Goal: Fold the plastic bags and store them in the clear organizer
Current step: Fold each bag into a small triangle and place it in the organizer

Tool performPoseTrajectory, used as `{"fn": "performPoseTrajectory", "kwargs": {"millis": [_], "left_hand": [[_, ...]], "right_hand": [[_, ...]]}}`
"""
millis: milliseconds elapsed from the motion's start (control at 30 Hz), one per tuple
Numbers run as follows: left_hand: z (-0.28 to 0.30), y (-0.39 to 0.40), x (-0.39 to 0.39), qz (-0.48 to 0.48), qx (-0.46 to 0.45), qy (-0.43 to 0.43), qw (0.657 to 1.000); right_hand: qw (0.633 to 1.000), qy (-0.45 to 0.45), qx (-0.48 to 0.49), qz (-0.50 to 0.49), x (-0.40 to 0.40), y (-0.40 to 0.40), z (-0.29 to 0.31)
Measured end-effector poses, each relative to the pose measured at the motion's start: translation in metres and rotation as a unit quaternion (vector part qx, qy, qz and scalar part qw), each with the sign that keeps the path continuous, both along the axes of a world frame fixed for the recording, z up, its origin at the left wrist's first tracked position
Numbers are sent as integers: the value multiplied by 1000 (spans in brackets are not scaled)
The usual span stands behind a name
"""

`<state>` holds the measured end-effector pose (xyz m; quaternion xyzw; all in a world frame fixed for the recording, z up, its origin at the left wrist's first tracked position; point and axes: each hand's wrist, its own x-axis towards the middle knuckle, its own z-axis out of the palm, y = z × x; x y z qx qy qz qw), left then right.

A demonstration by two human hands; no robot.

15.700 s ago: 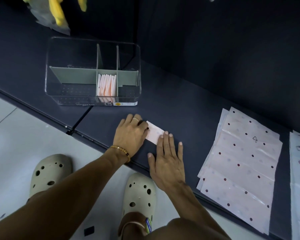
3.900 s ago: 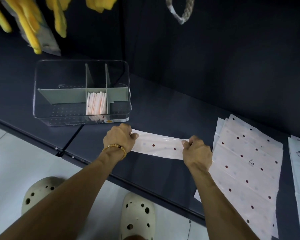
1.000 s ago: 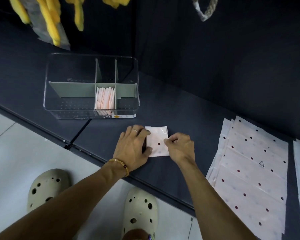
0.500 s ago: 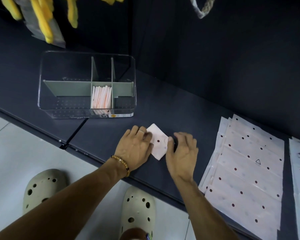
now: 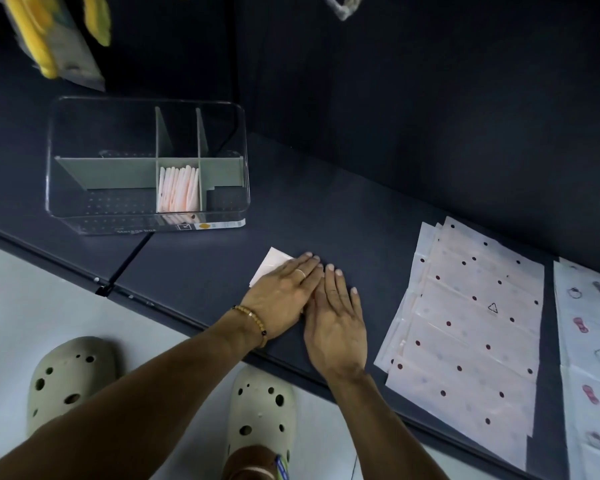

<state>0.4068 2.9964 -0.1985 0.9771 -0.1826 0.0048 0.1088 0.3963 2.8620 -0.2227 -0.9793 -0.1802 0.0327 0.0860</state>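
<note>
Folded white plastic bag, small and square, lies flat on the dark matte surface, mostly covered. Left hand presses on it with straight fingers; only one corner shows beyond the knuckles. Right hand lies flat just beside, fingers extended, touching the left hand. Clear plastic organizer with grey dividers stands beyond the fingers, to their left, with folded pinkish bags upright in its middle front compartment. Stack of flat dotted white bags lies right of the fingers.
</note>
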Motion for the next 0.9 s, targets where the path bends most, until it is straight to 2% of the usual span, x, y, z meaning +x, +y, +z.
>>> {"fn": "performPoseTrajectory", "kwargs": {"millis": [67, 233, 533, 667, 800, 900], "left_hand": [[-6, 4, 2, 4, -23, 17, 1000], [-11, 37, 7, -31, 14, 42, 999], [-9, 90, 0, 37, 31, 70, 996], [2, 64, 7, 62, -28, 50, 996], [10, 35, 27, 80, 55, 6, 995], [15, 33, 31, 113, 15, 70, 991]], "right_hand": [[1000, -12, 6, -9, 0, 0, 1], [998, -55, 29, -29, -2, 3, 5], [1000, -14, 3, -11, 0, -1, 1], [1000, 0, 11, -11, 2, -1, 3], [999, 40, 15, 8, 7, -6, 10], [993, 82, 87, -10, 9, -5, 21]]}}
